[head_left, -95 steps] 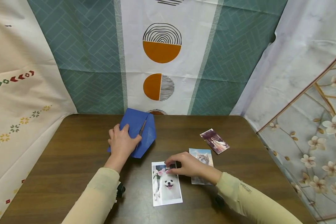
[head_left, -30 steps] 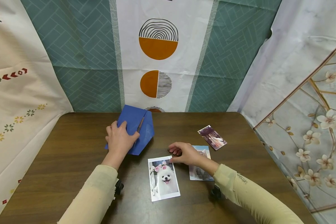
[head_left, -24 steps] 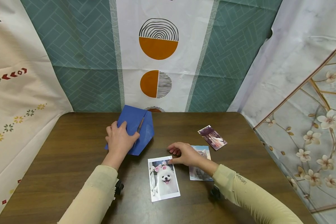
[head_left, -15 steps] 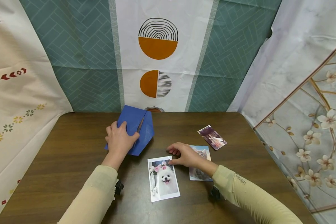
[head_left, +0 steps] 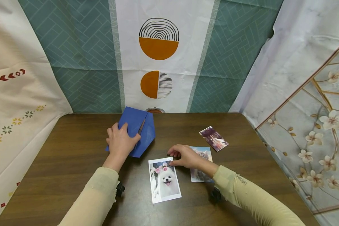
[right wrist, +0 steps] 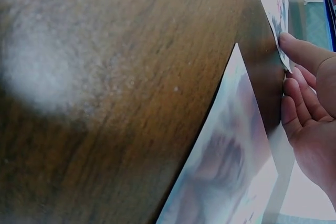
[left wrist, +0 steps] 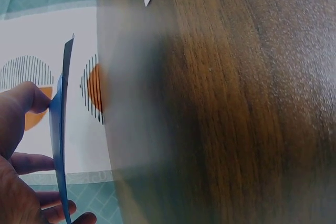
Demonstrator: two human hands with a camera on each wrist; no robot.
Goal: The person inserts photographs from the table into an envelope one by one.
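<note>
In the head view my left hand [head_left: 120,141] grips a blue envelope [head_left: 148,131], thumb on the near face. A dark slit runs along the envelope's flap. The left wrist view has the envelope [left wrist: 58,129] edge-on between thumb and fingers, raised over the table. My right hand [head_left: 186,157] is at the upper right corner of a white-bordered dog photo [head_left: 168,183]. Its thumb lies on that corner, and the curled fingers meet the photo's edge from below in the right wrist view. The forearm passes over a kitten photo [head_left: 199,176], hiding part of it.
A third, smaller photo [head_left: 213,138] of a figure in a pale dress lies tilted farther back on the right. The brown wooden table [head_left: 73,163] ends at patterned cloth hangings [head_left: 164,47] behind and at both sides.
Since the earliest frame, my right fingers have moved off the dog photo's top and curled past its right corner, leaving the thumb on it. My left hand keeps hold of the envelope.
</note>
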